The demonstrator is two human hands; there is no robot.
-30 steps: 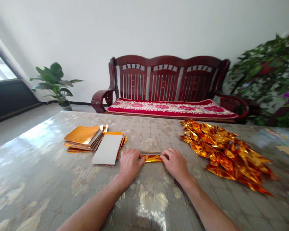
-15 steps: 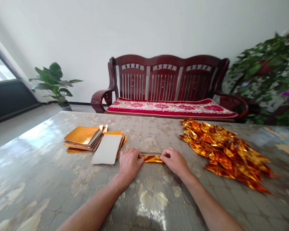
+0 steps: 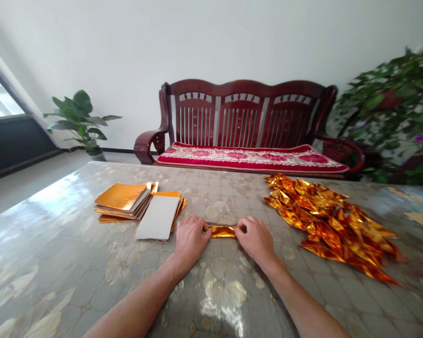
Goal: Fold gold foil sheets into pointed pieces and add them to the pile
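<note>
Between my hands, low over the table, lies a narrow folded strip of shiny gold foil paper point(image 3: 223, 232). My left hand point(image 3: 193, 234) pinches its left end, thumb against curled fingers. At the right end my right hand point(image 3: 255, 237) grips it in the same way; the fingers cover both ends. Just left of my left hand lies a stack of foil sheets with a plain grey-white back on top point(image 3: 157, 217). Beyond it is a thicker stack of gold foil paper point(image 3: 121, 197). Over on the right spreads a heap of folded, pointed gold foil pieces point(image 3: 324, 220).
The table point(image 3: 126, 291) has a glossy, flower-patterned cover. Behind it stands a dark wooden bench point(image 3: 239, 112) with a red and white seat pad point(image 3: 249, 157). A clear plastic bag point(image 3: 390, 199) lies at the right. Potted plants point(image 3: 79, 117) stand on both sides.
My right hand has shifted very slightly to the left along the strip, with its fingers curled closer. My left hand keeps its pinch, and the stacks and heap stay put.
</note>
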